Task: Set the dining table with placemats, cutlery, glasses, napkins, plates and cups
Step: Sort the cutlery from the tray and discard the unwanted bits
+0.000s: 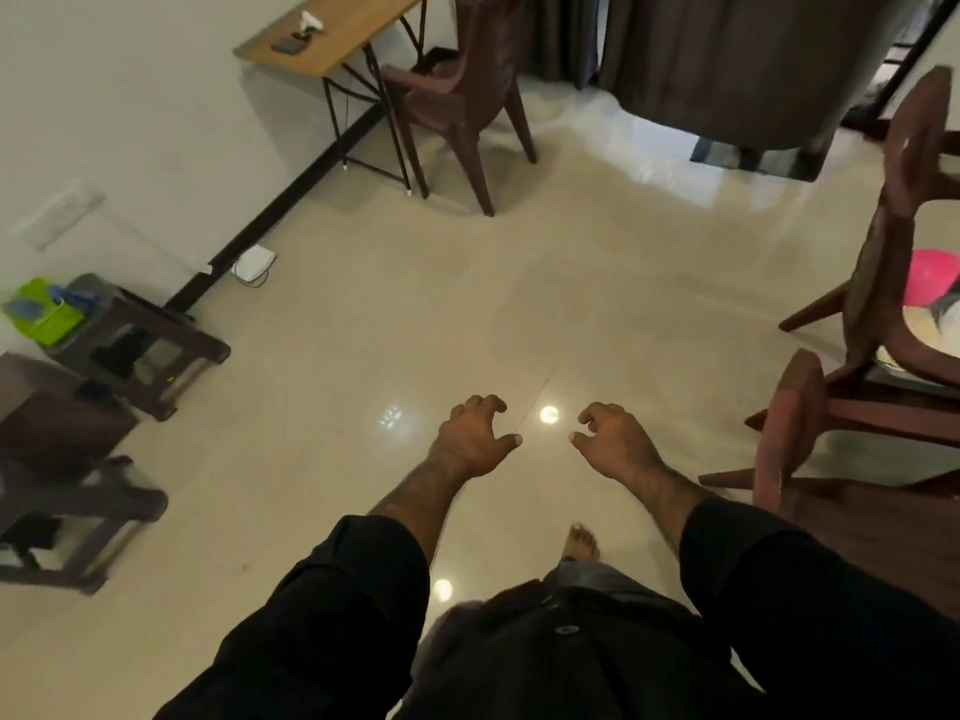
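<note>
Glossy floor (467, 283) lies under both hands, left hand (475, 439) and right hand (613, 441), fingers seemingly loosely curled, empty.

**Gloss underfoot, wood and plastic around**

Polished, mirror-glossy floor tiles (363, 314), throwing back ceiling lights. Pale matt wood-look desk top (332, 28) on thin black metal legs (363, 127). Dark brown chairs (883, 262), smooth, faintly sheened. Dull, moulded-looking brown stools (135, 345). Bright green plastic box (44, 317). Heavy grey cloth curtains (727, 59). Matt black fabric sleeves (332, 605).
</note>
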Demonstrator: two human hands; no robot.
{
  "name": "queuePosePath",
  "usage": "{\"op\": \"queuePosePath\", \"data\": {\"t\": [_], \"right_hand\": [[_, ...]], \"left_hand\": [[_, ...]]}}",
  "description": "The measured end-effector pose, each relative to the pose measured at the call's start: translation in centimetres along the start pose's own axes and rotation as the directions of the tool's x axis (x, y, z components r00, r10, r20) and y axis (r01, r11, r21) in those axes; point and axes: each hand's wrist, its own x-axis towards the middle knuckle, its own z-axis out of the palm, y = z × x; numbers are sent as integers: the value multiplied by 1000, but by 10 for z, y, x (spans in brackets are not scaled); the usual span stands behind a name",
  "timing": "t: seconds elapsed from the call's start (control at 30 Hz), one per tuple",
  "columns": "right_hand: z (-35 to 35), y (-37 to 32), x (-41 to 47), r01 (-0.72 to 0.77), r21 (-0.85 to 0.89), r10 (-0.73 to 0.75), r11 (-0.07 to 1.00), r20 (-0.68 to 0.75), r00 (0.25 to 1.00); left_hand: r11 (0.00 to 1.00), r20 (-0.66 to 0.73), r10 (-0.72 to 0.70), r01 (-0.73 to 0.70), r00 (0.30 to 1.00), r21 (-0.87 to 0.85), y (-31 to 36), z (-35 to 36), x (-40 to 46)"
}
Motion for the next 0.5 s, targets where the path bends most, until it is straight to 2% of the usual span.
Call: {"op": "queuePosePath", "data": {"t": [0.1, 0.2, 0.5], "right_hand": [[-27, -17, 42, 3, 0, -3, 1000, 9, 1000], [-62, -26, 84, -22, 27, 23, 999, -51, 998], [-145, -19, 234, -198, 59, 206, 978, -220, 954]], "left_hand": [[999, -7, 3, -3, 1000, -34, 7, -26, 51], [999, 11, 29, -29, 1000, -33, 24, -53, 107], [964, 105, 263, -266, 959, 10, 101, -104, 330]]}}
